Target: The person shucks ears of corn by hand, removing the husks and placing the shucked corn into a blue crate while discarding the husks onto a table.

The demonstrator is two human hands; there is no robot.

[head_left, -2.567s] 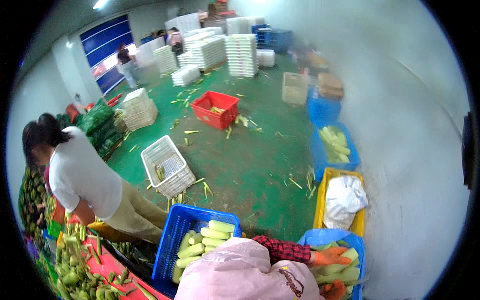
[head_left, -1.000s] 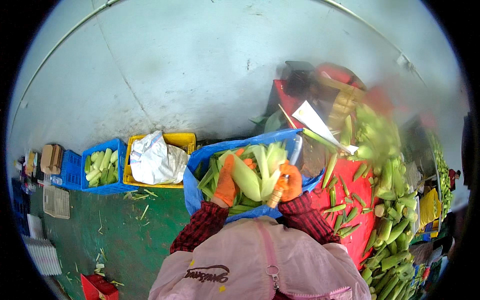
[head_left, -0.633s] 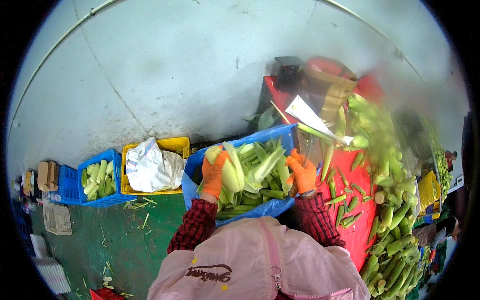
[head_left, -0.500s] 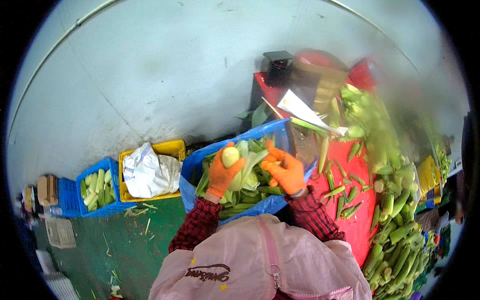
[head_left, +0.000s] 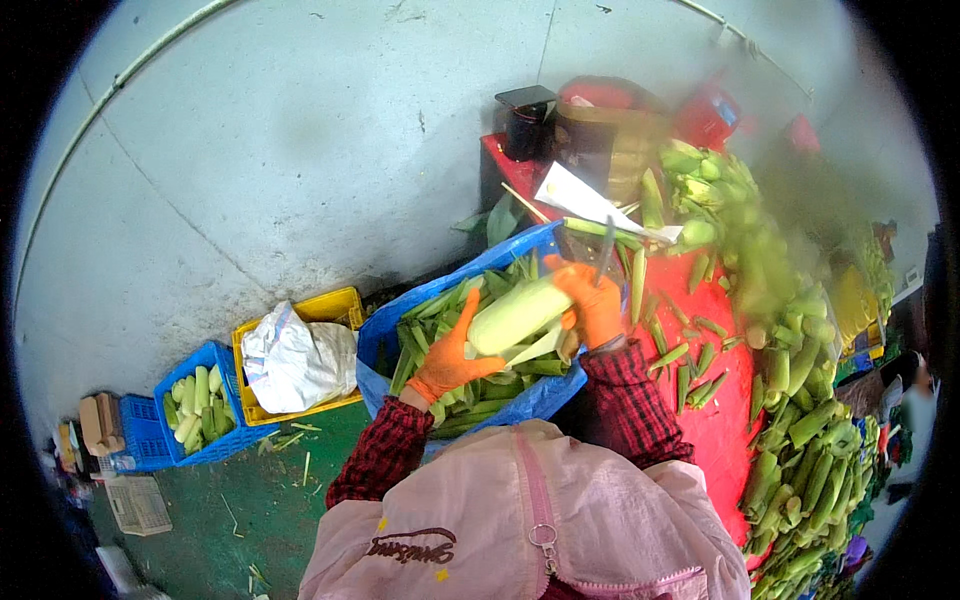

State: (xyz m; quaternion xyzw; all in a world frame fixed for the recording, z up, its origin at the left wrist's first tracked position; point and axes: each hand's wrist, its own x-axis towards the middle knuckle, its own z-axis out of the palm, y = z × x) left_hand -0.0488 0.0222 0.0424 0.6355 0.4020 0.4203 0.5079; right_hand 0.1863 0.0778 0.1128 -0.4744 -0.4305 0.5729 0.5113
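Note:
A pale green ear of corn (head_left: 522, 312), stripped down to its light inner husk, lies slantwise between my hands. My left hand (head_left: 447, 358), in an orange glove, is closed round its lower left end. The orange-gloved right hand (head_left: 594, 305) grips the other end, and a thin grey blade-like tool (head_left: 606, 248) sticks up from it, its handle hidden. A loose strip of husk (head_left: 538, 345) hangs below the ear. Both hands are above a blue-lined bin (head_left: 380, 325) heaped with green husks (head_left: 480, 405).
To the left stand a yellow crate (head_left: 345, 300) with a white sack (head_left: 290, 360) and a blue crate (head_left: 240, 412) of trimmed ears. A red surface (head_left: 705, 420) with husk scraps lies right, beside a large pile of unhusked corn (head_left: 800, 480). A white board (head_left: 590, 200) lies beyond the bin.
The ear has turned from end-on to lying lengthwise across my hands. My right hand has moved onto its far end, and leaves that hung around it have come away.

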